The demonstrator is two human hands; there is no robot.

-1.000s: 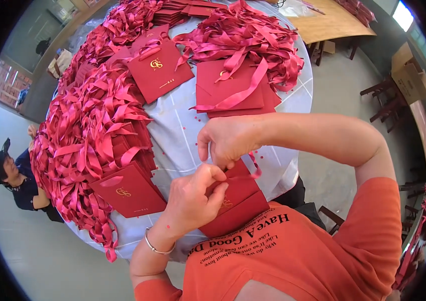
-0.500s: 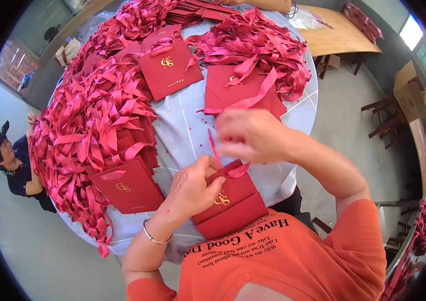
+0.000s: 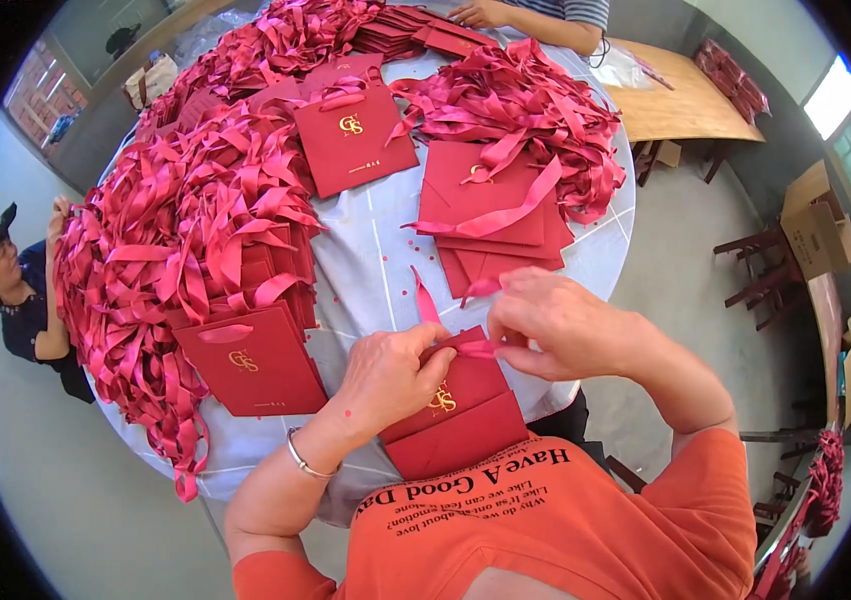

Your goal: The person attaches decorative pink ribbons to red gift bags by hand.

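A small red paper bag (image 3: 460,430) with a gold emblem lies at the table's near edge, against my shirt. My left hand (image 3: 390,375) is closed on its top edge, thumb and fingers pinching near the ribbon holes. To the right, my right hand (image 3: 570,325) has its fingers closed round the bag's pink ribbon (image 3: 477,349), which runs taut from the top edge. One loose ribbon end (image 3: 425,298) sticks up beyond my left hand. Just past my right hand lies a stack of flat red bags (image 3: 485,195) with ribbons on top.
A large heap of ribboned bags (image 3: 185,200) covers the table's left side, with a finished-looking bag (image 3: 250,360) at its front. Another ribbon pile (image 3: 545,120) sits far right on the white cloth (image 3: 365,250). One person (image 3: 20,280) sits at left; another's hand (image 3: 485,14) rests at the far edge.
My right hand has moved slightly right and nearer, drawing the ribbon out to the right of the bag. My left hand keeps its hold. The view has shifted a little.
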